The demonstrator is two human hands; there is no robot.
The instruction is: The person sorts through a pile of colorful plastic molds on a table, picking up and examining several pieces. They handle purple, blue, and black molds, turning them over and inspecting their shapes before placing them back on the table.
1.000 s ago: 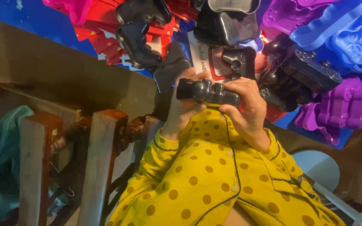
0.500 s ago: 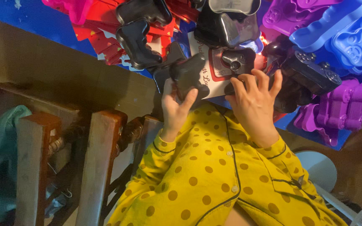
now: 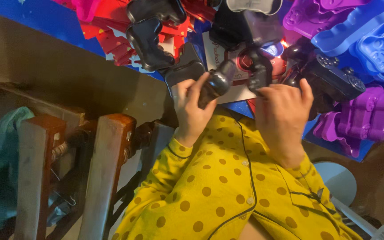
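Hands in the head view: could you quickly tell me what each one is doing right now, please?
Left hand: closed on a glossy black controller-shaped plastic piece.
Right hand: fingers curled, touching another dark plastic piece; a firm hold cannot be told.

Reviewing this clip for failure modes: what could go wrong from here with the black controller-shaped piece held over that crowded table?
1. The left hand pinches the black controller piece only at one end; it could slip.
2. The right hand works beside other black controller pieces, so a nudge might knock them.
3. Purple moulds sit near the table edge and could slide off.
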